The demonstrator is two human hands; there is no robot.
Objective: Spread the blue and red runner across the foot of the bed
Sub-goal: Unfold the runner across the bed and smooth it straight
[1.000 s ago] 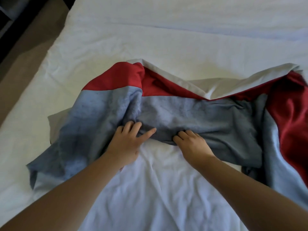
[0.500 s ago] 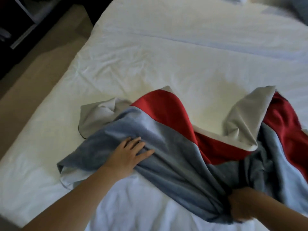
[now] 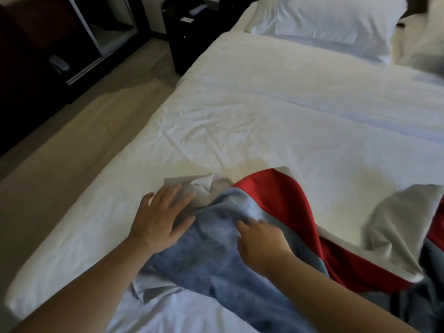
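The blue and red runner lies crumpled on the white bed, bunched at its near end, with the grey underside turned up in places. The left hand lies flat with its fingers spread on the grey corner at the runner's left end. The right hand, slightly blurred, rests loosely extended fingers on the blue fabric. A white pillow sits at the far end, and beige floor runs along the bed's left side.
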